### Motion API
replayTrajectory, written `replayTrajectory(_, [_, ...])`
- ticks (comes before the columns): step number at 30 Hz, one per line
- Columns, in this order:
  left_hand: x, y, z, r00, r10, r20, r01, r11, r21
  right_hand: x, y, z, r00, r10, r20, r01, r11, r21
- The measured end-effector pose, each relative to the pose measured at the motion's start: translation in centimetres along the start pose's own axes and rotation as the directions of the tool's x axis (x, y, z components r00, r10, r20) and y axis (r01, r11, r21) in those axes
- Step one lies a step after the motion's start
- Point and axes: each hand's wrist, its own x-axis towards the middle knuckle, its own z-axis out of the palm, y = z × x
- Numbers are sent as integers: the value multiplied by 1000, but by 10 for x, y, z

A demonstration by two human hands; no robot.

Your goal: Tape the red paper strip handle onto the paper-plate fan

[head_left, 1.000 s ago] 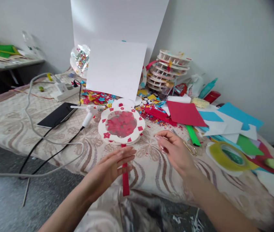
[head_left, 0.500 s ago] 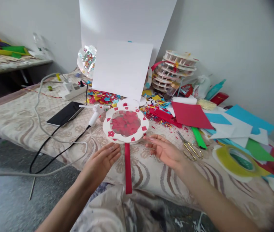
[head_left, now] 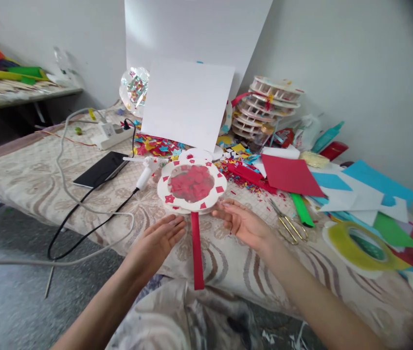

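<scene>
In the head view, a white scalloped paper disc point(head_left: 161, 187) lies flat at the table's front middle. Red paper shapes dot its rim, and loose red pieces show through its round clear window. From its near edge a red strip point(head_left: 197, 250) runs toward me over the table's edge. My left hand point(head_left: 165, 234) is open, palm turned inward, just below the disc's left side. On the other side, my right hand point(head_left: 242, 222) is open with fingers slightly curled by the disc's lower right rim; whether the fingertips touch it I cannot tell.
A white glue gun point(head_left: 146, 174) lies left of the disc, its cord trailing past a black flat box point(head_left: 100, 170). Gold-handled scissors point(head_left: 289, 226) and a yellow tape roll point(head_left: 341, 240) lie right. White boards point(head_left: 188, 104), paper scraps and stacked white frames point(head_left: 264, 107) stand behind.
The view has shifted slightly, so the scene sits a little farther right. My right hand has come slightly closer to the disc's rim; the left hand stays open beside it.
</scene>
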Motion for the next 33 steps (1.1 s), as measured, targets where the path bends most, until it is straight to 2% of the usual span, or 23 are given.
replayTrajectory(3, [6, -1, 2, 1000, 27, 12, -27, 999, -20, -3, -7, 1, 1000, 7, -10, -7, 1000, -24])
replayTrajectory(8, [25, -4, 16, 998, -32, 59, 35, 999, -40, -14, -18, 6, 999, 8, -45, -9, 1000, -10])
replayTrajectory(11, [33, -5, 23, 998, -14, 57, 17, 999, -46, -23, -23, 8, 999, -12, -50, 10, 999, -39])
replayTrajectory(14, [35, -5, 27, 997, 16, 80, -14, 999, -30, -33, -24, 5, 995, -84, -51, 78, 989, -123])
replayTrajectory(18, [33, -4, 30, 989, 27, 143, -27, 1000, -2, -45, -19, 3, 960, -280, 3, 269, 917, -296])
replayTrajectory(19, [32, -4, 31, 988, 27, 152, -28, 1000, 2, -47, -17, 4, 933, -359, 24, 343, 865, -367])
replayTrajectory(20, [31, -5, 31, 987, 27, 156, -28, 1000, 5, -49, -15, 5, 887, -459, 57, 432, 778, -457])
replayTrajectory(21, [31, -5, 32, 988, 27, 155, -29, 1000, 9, -51, -13, 6, 815, -569, 109, 524, 644, -558])
replayTrajectory(23, [30, -7, 33, 989, 27, 146, -29, 999, 16, -53, -9, 8, 606, -740, 292, 656, 258, -709])
replayTrajectory(24, [29, -7, 34, 989, 24, 144, -27, 999, 18, -53, -8, 8, 490, -770, 408, 680, 44, -732])
replayTrajectory(25, [28, -8, 35, 989, 22, 143, -25, 999, 20, -53, -6, 7, 385, -762, 521, 678, -149, -719])
replayTrajectory(26, [28, -8, 35, 989, 20, 144, -23, 1000, 20, -51, -5, 5, 299, -727, 618, 665, -305, -681])
replayTrajectory(27, [27, -8, 36, 989, 18, 146, -22, 1000, 21, -48, -3, 2, 234, -682, 693, 650, -420, -633])
replayTrajectory(29, [26, -9, 36, 988, 16, 151, -20, 1000, 24, -41, 0, -4, 162, -608, 777, 630, -543, -556])
replayTrajectory(33, [24, -9, 35, 988, 5, 153, -11, 999, 36, -29, 3, -10, 111, -550, 828, 633, -603, -486])
